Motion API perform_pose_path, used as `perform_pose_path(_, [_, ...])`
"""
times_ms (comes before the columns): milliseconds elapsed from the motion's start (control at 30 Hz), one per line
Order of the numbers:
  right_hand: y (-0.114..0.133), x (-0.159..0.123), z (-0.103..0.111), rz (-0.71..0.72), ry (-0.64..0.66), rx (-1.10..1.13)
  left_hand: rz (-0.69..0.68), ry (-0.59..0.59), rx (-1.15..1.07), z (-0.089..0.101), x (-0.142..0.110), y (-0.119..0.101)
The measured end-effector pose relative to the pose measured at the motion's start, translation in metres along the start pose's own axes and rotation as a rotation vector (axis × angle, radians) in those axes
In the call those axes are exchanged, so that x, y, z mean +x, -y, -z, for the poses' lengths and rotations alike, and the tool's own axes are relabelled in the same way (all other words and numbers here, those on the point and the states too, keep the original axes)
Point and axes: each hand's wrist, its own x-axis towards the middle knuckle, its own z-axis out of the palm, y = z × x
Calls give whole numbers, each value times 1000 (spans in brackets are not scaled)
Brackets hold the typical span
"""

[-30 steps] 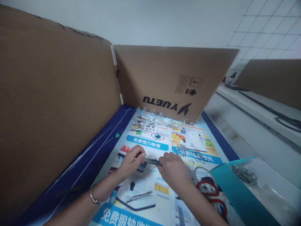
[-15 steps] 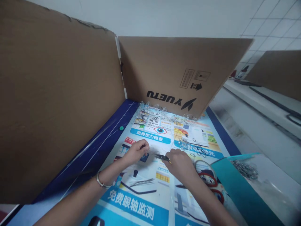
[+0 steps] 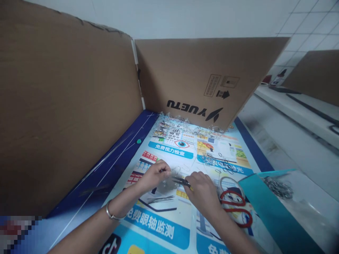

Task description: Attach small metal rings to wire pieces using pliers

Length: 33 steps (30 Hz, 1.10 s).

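Note:
My right hand [image 3: 202, 190] is wrapped round small pliers [image 3: 181, 181], whose dark, thin jaws point left and look slightly apart. Facing them, my left hand [image 3: 158, 175] has thumb and fingers pinched on a clear, shiny wire-like piece [image 3: 175, 172]. It is too blurred to make out its exact kind. The plier tips are close to this piece; whether they touch it I cannot tell. Below my hands, several thin straight wires [image 3: 160, 200] lie on the printed sheet [image 3: 169, 240].
Red-handled scissors [image 3: 245, 215] lie right of my right forearm, by a teal box [image 3: 267, 201] holding a heap of metal links [image 3: 279, 187]. Dark and silvery loops [image 3: 225, 165] lie beyond my right hand. Clear pieces [image 3: 185, 123] line the foot of the cardboard wall [image 3: 185, 70].
The view has shifted slightly. More of the clear piece now shows between my left fingers and the pliers. Both hands remain close together, each keeping its grip.

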Motion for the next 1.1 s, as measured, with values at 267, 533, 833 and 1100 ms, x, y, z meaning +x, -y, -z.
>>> perform_pose_path(267, [6,-1,0,1,20,52,44,-8,-72,-2,-10,0])
perform_pose_path(533, [6,-1,-2,-33,26,53,-25,38,-53,0,-9,-1])
perform_pose_path(833, [11,-1,3,-62,99,58,-60,52,-40,-1,-10,-2])
perform_pose_path(1100, [1,3,3,-168,172,158,-29,-98,-96,-7,-13,3])
